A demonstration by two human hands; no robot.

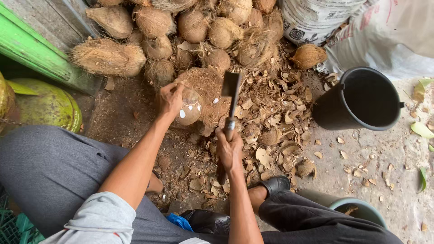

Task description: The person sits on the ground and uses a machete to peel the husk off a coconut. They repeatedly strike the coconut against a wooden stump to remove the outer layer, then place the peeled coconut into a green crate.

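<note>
I see the left hand (169, 98) clamping the half-peeled coconut (190, 107) steady on the chopping block (209, 88), while just right of it the right hand (229, 149) grips the cleaver (230, 86), blade upright.

The ground is a pale concrete floor (379, 158), dusty and spotted with a few green leaves (421, 129). Toward the middle it is covered with brown shell chips (275, 122) and dark dirt. At the top lies a heap of husked coconuts (181, 27), leaning against a grey wooden wall (40, 16) with a green painted beam (31, 52) below it. White woven sacks (361, 22) stand at the upper right. A black bucket (361, 99) stands on the floor, and a grey-green bucket (357, 208) is near the lower edge. The light is soft daylight, without strong shadows.
</note>
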